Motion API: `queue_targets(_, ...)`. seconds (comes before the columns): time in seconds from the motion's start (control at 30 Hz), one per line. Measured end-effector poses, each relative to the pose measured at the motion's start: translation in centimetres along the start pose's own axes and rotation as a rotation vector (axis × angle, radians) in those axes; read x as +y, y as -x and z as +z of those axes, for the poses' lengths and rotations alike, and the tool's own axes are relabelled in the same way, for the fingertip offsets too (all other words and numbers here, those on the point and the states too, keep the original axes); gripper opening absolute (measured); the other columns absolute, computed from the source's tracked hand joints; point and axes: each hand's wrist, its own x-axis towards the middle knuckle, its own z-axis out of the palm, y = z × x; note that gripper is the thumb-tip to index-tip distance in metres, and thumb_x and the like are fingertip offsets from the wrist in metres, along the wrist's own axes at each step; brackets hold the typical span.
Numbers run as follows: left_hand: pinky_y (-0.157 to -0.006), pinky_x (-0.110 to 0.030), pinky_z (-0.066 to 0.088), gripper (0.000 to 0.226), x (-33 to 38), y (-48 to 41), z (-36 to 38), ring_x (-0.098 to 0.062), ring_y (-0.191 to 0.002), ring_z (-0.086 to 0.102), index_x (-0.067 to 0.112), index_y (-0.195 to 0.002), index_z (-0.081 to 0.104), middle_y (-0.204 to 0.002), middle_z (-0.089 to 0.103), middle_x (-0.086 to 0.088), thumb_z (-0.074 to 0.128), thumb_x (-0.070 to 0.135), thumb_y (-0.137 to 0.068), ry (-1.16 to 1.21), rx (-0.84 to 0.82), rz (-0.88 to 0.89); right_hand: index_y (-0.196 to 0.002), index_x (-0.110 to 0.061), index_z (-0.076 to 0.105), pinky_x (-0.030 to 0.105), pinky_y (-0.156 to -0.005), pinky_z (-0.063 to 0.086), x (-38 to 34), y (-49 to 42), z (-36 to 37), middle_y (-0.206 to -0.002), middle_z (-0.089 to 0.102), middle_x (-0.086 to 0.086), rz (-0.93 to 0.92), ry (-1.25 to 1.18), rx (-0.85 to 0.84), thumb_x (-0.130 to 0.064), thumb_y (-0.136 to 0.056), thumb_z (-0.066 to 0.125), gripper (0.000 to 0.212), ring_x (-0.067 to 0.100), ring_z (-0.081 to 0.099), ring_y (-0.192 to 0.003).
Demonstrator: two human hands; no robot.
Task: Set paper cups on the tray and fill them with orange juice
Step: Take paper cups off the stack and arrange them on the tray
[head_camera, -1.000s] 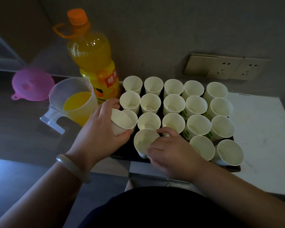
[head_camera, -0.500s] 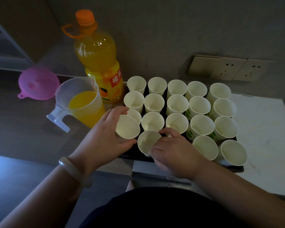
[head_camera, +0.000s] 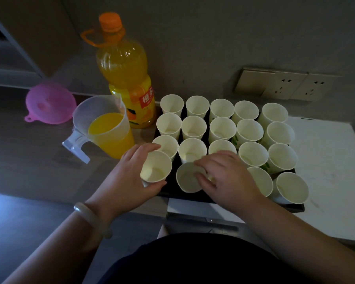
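Left grip (head_camera: pixel 127 181) wraps one paper cup (head_camera: pixel 156 171); right grip (head_camera: pixel 228 177) pinches the neighbouring cup (head_camera: pixel 187 182) (both empty).

Only one bit of text here
bottle (head_camera: pixel 122 64) has a red label patch (head_camera: pixel 147 98) with white characters, looks like 橙多

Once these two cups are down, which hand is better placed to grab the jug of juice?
Left, probably. The left hand grips a cup at the tray's near-left corner, beside the jug, whose handle points toward that side. The right hand, holding the neighbouring cup, would have to cross over.
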Motion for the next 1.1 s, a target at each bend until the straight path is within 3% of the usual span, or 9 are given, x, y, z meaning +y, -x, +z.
queue_targets(0.1, -0.090, -0.016, 0.034, 0.076, -0.3, 0.2, 0.4, -0.002, -0.115, 0.041, 0.035, -0.133, 0.039, -0.125, 0.039, 0.022, 0.082, 0.034, -0.070, -0.002, -0.028, 0.023, -0.102, -0.010, 0.072, 0.027, -0.079, 0.043, -0.1, -0.3, -0.2, -0.092, 0.070, 0.000, 0.179, -0.115, 0.080, -0.024, -0.084, 0.066, 0.023, 0.015, 0.060, -0.086)
queue_targets(0.23, -0.093, -0.024, 0.039, 0.075, -0.7, 0.2, 1.1, -0.007, -0.118, 0.041, 0.033, -0.134, 0.038, -0.126, 0.036, 0.021, 0.081, 0.032, -0.072, -0.018, -0.057, 0.055, -0.105, -0.013, 0.071, 0.031, -0.078, 0.049, -0.1, -0.5, 0.0, -0.093, 0.069, -0.002, 0.322, -0.181, 0.016, -0.023, -0.086, 0.070, 0.021, 0.015, 0.061, -0.087)
queue_targets(0.37, -0.097, -0.031, 0.041, 0.074, -0.8, -0.1, 1.9, -0.016, -0.122, 0.043, 0.029, -0.135, 0.040, -0.130, 0.041, 0.013, 0.080, 0.029, -0.072, -0.064, -0.059, 0.125, -0.103, -0.018, 0.072, 0.039, -0.081, 0.049, -0.4, -0.6, 0.9, -0.094, 0.069, -0.003, 0.257, -0.053, -0.072, -0.034, -0.081, 0.062, 0.029, 0.024, 0.063, -0.089)
queue_targets(0.53, -0.101, -0.033, 0.038, 0.076, -1.4, -0.5, 3.3, -0.022, -0.125, 0.041, 0.023, -0.137, 0.040, -0.134, 0.044, 0.003, 0.080, 0.027, -0.072, -0.095, -0.089, 0.172, -0.134, -0.024, 0.054, 0.047, -0.104, 0.037, -0.9, 0.0, 1.4, -0.138, 0.054, 0.000, 0.117, 0.112, -0.263, -0.064, -0.083, 0.043, 0.066, 0.024, 0.050, -0.126)
queue_targets(0.63, -0.105, -0.036, 0.036, 0.075, -2.0, -0.6, 3.7, -0.024, -0.129, 0.039, 0.016, -0.138, 0.042, -0.136, 0.044, -0.002, 0.080, 0.026, -0.074, -0.118, -0.076, 0.176, -0.143, -0.023, 0.044, 0.052, -0.110, 0.026, -0.8, 0.1, 1.8, -0.151, 0.042, -0.001, 0.106, 0.190, -0.350, -0.073, -0.084, 0.030, 0.079, 0.023, 0.039, -0.139)
queue_targets(0.83, -0.108, -0.050, 0.034, 0.070, -2.8, -0.1, 4.4, -0.026, -0.142, 0.024, 0.020, -0.143, 0.032, -0.148, 0.036, -0.006, 0.067, 0.034, -0.084, -0.198, -0.105, 0.186, -0.145, -0.017, 0.041, 0.054, -0.115, 0.013, -0.6, 0.1, 2.3, -0.150, 0.043, 0.001, 0.068, 0.245, -0.368, -0.072, -0.087, 0.025, 0.081, 0.024, 0.035, -0.141)
queue_targets(1.1, -0.110, -0.046, 0.021, 0.070, -3.0, 0.2, 4.1, -0.013, -0.148, -0.004, 0.030, -0.147, 0.019, -0.157, 0.021, 0.004, 0.048, 0.049, -0.086, -0.271, -0.146, 0.188, -0.141, -0.013, 0.046, 0.058, -0.108, 0.012, -0.5, 0.1, 2.3, -0.144, 0.051, 0.003, 0.019, 0.302, -0.332, -0.072, -0.081, 0.034, 0.085, 0.024, 0.044, -0.136)
